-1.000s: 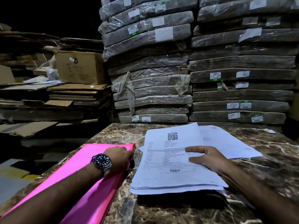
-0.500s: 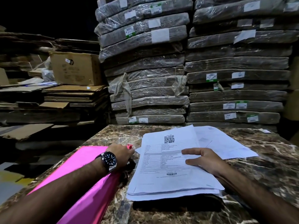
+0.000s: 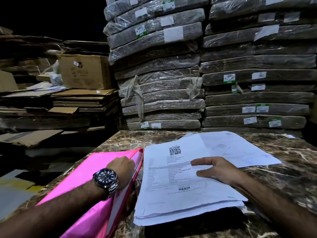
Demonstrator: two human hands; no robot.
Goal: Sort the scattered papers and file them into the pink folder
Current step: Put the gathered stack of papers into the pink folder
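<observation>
Since a moment ago the left hand [image 3: 122,166] has slid back along the right edge of the pink folder [image 3: 96,169], so the folder's far corner now shows beyond the knuckles, and the cover stands a little higher with a slit of the inside visible. That hand's fingers are curled over the cover's edge and grip it; a steel wristwatch [image 3: 105,177] sits on the wrist. The folder lies on the left part of the marble table [image 3: 283,177], just beside the stack of papers [image 3: 171,200].

The right hand [image 3: 221,170] has stayed where it was: fingers straight, lying flat on the top sheet and pressing it down. That sheet is a printed form with a QR code [image 3: 175,150] near its top. More loose sheets [image 3: 240,152] fan out from under the stack toward the far right.

Behind the table rise two columns of shrink-wrapped bundles [image 3: 163,93] with white labels. To the left a cardboard box [image 3: 84,71] sits on flattened cardboard [image 3: 82,100].
</observation>
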